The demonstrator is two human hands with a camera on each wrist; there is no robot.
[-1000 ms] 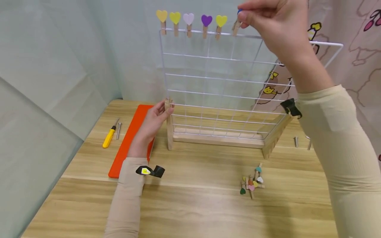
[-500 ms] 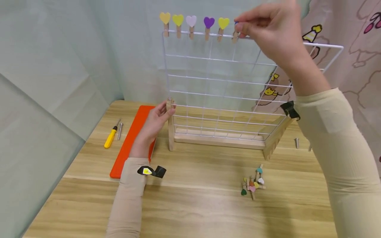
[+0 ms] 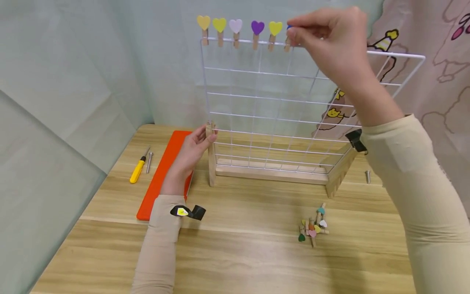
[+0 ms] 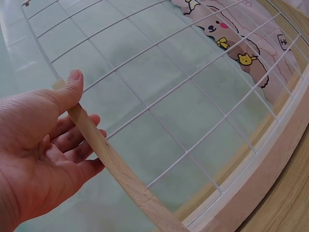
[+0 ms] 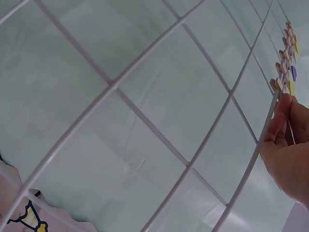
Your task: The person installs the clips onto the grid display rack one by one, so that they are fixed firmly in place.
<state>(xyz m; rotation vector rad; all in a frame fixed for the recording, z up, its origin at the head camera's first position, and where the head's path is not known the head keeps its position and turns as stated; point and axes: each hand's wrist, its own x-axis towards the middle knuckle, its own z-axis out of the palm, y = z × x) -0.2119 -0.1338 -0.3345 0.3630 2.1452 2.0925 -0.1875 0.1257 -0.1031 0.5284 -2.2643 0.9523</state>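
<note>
In the head view, my right hand [image 3: 338, 47] pinches a small wooden clothespin [image 3: 287, 45] with a blue heart at the top wire of a white wire grid [image 3: 280, 99]. My fingers cover most of the blue heart. Left of it, several heart clothespins sit along the same wire, the nearest being a yellow-heart clothespin [image 3: 275, 29], beside a purple-heart clothespin [image 3: 258, 28]. My left hand [image 3: 191, 149] holds the stand's left wooden post [image 3: 211, 165]. In the left wrist view, the thumb lies over the post [image 4: 99, 142] with fingers behind it.
Several loose heart clothespins [image 3: 312, 233] lie in a pile at the right front. An orange-red flat object [image 3: 158, 181] lies under my left forearm. Beyond it are a yellow screwdriver [image 3: 137, 170] and a bolt [image 3: 149, 162]. Another bolt [image 3: 368, 176] stands right of the rack.
My right hand has moved slightly left along the top wire, bringing the blue-heart clothespin closer to the yellow one and more upright. The left hand keeps its hold on the post.
</note>
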